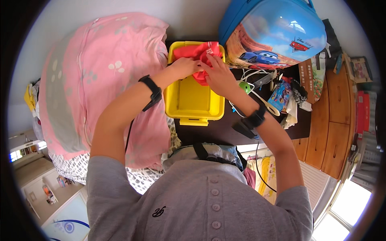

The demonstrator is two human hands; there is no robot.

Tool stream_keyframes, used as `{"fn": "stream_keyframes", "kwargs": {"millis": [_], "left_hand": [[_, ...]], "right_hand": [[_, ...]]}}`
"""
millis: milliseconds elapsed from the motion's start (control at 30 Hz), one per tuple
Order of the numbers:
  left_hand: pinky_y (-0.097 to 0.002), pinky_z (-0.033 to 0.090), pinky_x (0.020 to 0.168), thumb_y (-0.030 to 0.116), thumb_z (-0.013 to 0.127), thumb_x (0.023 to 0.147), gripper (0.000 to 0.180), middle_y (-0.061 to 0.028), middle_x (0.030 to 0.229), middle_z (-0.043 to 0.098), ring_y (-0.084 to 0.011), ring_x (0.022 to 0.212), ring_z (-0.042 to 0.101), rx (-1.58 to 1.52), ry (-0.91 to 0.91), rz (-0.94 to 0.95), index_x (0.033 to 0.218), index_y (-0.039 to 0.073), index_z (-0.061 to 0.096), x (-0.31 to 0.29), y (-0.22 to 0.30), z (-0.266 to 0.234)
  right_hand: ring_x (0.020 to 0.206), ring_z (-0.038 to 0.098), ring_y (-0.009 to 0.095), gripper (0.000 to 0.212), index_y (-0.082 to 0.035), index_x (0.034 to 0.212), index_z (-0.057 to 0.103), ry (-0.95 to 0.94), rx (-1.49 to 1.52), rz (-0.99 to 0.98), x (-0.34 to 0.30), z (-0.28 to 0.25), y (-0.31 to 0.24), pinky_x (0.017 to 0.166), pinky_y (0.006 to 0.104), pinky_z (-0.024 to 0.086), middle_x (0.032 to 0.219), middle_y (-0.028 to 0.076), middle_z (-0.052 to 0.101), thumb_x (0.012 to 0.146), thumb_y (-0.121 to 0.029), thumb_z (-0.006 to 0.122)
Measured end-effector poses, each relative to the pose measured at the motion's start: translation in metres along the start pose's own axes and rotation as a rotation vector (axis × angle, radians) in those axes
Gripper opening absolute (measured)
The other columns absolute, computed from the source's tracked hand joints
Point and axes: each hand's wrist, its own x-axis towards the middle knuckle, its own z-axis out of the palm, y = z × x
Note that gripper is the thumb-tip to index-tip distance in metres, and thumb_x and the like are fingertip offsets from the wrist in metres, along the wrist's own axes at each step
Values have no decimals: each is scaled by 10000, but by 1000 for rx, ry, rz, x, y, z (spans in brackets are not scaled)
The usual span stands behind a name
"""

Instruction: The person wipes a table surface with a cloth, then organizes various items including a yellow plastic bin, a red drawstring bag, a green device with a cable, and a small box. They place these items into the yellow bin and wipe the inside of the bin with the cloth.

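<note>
Red cloth (pixel 200 54) lay bunched over the far end of the yellow bin (pixel 194 100) on the dark table (pixel 225 130); we gripped it with both hands, our left hand (pixel 184 66) and right hand (pixel 218 75) closed on its folds, beside pink bedding (pixel 104 72).

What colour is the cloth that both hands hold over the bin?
The cloth is red, clearest in the head view.
</note>
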Motion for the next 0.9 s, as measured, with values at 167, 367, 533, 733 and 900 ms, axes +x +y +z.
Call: {"fn": "stream_keyframes", "kwargs": {"millis": [167, 367, 533, 733, 900], "left_hand": [[-368, 497, 770, 159, 518, 806, 235, -82, 913, 650, -253, 887, 628, -179, -221, -185, 1001, 184, 646, 5, -21, 45], [-388, 396, 922, 283, 681, 687, 456, -57, 1192, 529, -252, 1137, 475, 57, -371, -223, 1123, 183, 593, 13, 15, 45], [-392, 330, 989, 439, 704, 662, 651, -153, 1292, 436, -305, 1227, 374, -4, -517, -418, 1182, 76, 554, 11, 22, 16], [-434, 324, 996, 636, 599, 678, 719, -211, 1289, 441, -345, 1210, 389, -95, -582, -433, 1048, 21, 642, 16, 8, 11], [-396, 392, 911, 580, 660, 655, 651, -162, 1176, 520, -299, 1114, 469, -35, -539, -382, 993, 24, 661, 7, 0, 20]], "right_hand": [[1194, 427, 357, 575, -71, 1322, 371, -498, -47, 197, 33, 63, 3, 975, 425, 367, 1340, 205, 385, 790, -202, 544], [1235, 382, 363, 649, -107, 1375, 312, -910, -112, 303, 58, 104, 17, 1013, 458, 274, 1347, 211, 393, 793, -302, 523], [1250, 331, 407, 615, -147, 1352, 350, -803, -138, 285, 43, 135, 15, 1046, 524, 149, 1327, 215, 412, 771, -242, 531], [1172, 428, 368, 451, -98, 1177, 526, -753, -92, 135, 48, 93, 31, 992, 460, 307, 1167, 183, 541, 735, -162, 582], [1128, 478, 329, 306, -73, 1073, 590, -575, 132, 124, 38, 37, 21, 937, 394, 387, 1123, 152, 569, 773, -118, 559]]}}
